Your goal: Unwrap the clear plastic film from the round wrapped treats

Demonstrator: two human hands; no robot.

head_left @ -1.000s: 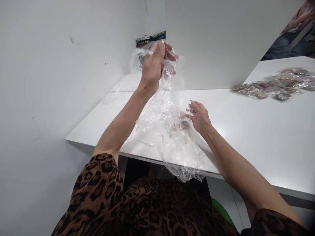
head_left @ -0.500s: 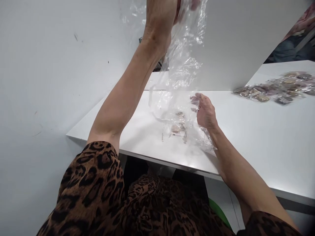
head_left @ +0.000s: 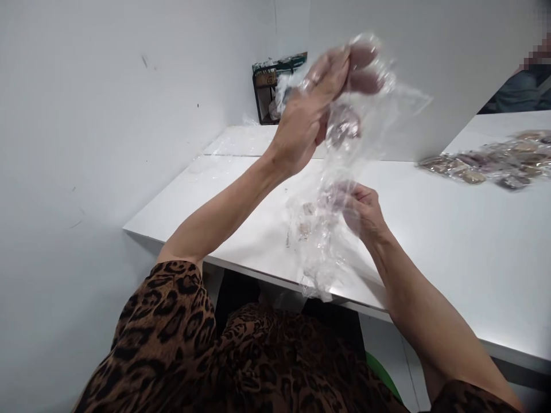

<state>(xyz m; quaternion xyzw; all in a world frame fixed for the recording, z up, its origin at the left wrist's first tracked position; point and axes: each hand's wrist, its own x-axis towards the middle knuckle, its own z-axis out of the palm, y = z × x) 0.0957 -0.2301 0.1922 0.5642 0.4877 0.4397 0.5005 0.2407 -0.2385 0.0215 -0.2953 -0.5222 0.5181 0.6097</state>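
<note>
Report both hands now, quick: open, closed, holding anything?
Left hand: closed, holding up clear plastic.
Right hand: fingers seen blurred through the plastic; cannot tell whether it grips.

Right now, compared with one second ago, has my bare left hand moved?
Yes, to the right: your bare left hand now reaches farther past the left edge of the flat grey partition behind it.

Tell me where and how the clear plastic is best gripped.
Probably pinch the clear plastic by its loose upper corner, coming from the right: that thin point juts out sideways past the left hand, which holds the top, while the right hand is lower, by the crumpled folds.
</note>
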